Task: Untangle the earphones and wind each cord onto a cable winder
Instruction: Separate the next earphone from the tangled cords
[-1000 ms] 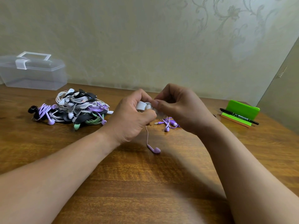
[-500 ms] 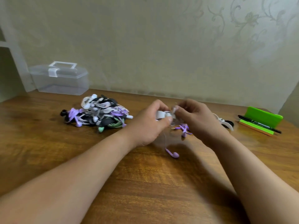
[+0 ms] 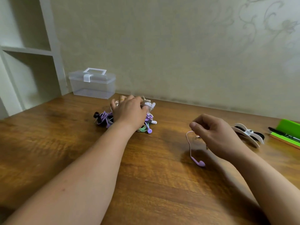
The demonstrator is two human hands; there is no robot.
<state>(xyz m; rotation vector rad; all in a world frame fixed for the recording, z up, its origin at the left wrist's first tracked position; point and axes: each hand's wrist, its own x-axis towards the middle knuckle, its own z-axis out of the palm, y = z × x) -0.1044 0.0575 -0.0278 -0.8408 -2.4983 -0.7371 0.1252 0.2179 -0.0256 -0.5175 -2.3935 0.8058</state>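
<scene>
Right of the earphone pile [image 3: 103, 118], the right hand [image 3: 214, 135] is pinching a lilac cord [image 3: 188, 142], while the left hand [image 3: 128, 112], grip unreadable in the blur, is hovering on the pile, possibly snagging loose loops.

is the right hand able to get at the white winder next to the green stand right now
Probably yes. The white winder lies on the table just right of the right hand, nothing between them. That hand pinches the pink cord, so it may have to drop it first.

Glossy wood table [image 3: 146, 184] — clear plastic box [image 3: 92, 85]
</scene>
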